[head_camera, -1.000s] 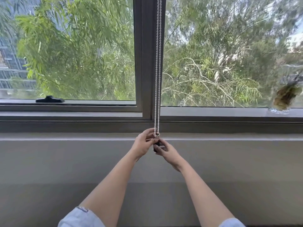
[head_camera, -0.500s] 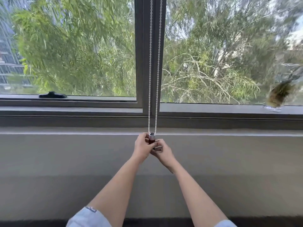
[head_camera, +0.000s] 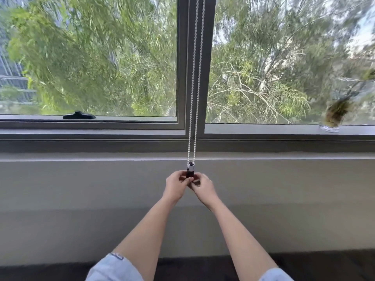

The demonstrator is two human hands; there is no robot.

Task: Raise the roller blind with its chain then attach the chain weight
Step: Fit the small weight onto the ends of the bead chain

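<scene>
At the centre of the frame, just below the sill, your left hand [head_camera: 176,186] and right hand [head_camera: 203,188] both pinch the dark lower body of the chain weight [head_camera: 190,169], each grip closed on it. The chain [head_camera: 195,78] enters its silver cap. Steady the body, seat the loop fully, and close it squarely without twisting the strands. Your fingers hide the lower weight, so whether it is latched is unclear. The blind itself lies above the frame.
</scene>
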